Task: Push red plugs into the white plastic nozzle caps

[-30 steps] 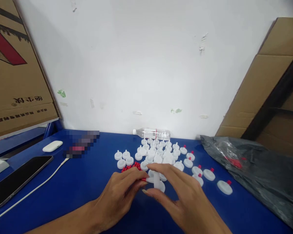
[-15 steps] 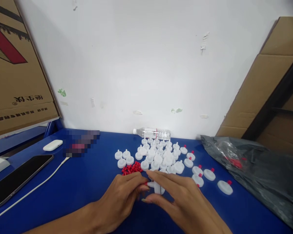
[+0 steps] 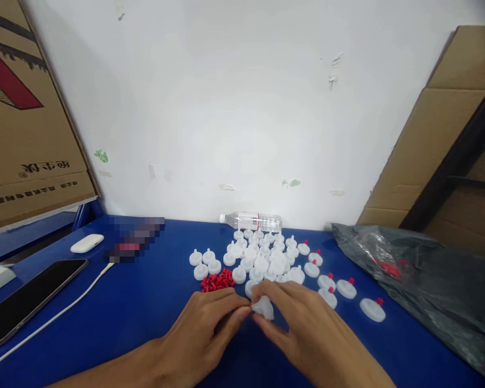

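My right hand [image 3: 297,318] is closed around a white nozzle cap [image 3: 263,307], its spout turned to the left. At the spout's tip, my left hand [image 3: 214,328] pinches a small red tip cap [image 3: 250,307], mostly hidden by the fingers. Just beyond my left hand lies a heap of loose red tip caps [image 3: 218,281]. Many white nozzle caps [image 3: 262,264] stand crowded together behind my hands, spouts up. To the right, several white caps [image 3: 346,289] carry red tips.
A clear plastic bottle [image 3: 250,221] lies against the wall. At the left are a phone [image 3: 32,302], a white cable [image 3: 56,314] and a white case [image 3: 87,243]. A grey plastic bag [image 3: 420,291] covers the right side. Cardboard boxes [image 3: 32,134] flank the table.
My left fingers have moved slightly right, bringing the red tip cap up against the spout. The white cap has turned a little in my right hand, whose fingers have closed in.
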Available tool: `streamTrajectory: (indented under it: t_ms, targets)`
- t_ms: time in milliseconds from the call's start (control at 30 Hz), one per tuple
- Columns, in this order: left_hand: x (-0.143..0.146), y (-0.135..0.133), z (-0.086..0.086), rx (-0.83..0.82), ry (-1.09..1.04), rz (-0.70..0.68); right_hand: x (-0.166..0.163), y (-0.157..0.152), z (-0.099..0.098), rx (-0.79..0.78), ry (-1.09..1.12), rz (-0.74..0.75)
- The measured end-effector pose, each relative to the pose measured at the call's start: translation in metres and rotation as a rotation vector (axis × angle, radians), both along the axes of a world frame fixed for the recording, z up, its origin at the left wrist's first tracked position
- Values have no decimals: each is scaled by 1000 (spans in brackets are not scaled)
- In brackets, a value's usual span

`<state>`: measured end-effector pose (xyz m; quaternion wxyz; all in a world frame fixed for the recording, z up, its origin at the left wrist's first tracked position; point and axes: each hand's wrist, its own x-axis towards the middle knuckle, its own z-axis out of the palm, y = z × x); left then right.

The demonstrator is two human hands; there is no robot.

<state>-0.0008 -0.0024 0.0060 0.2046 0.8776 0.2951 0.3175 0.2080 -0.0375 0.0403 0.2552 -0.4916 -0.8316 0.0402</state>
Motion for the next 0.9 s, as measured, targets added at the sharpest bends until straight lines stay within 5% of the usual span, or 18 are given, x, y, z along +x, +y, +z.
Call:
streamTrajectory:
  t_ms: [267, 533, 900]
  targets:
    - [-6, 19, 1, 363, 209, 228, 35, 2, 1, 34, -12, -201]
    - [-7, 21, -5, 367, 371, 285, 42, 2, 9, -80, -30, -164]
    - [-8, 24, -8, 324, 431, 244, 50, 10, -12, -145, -45, -111]
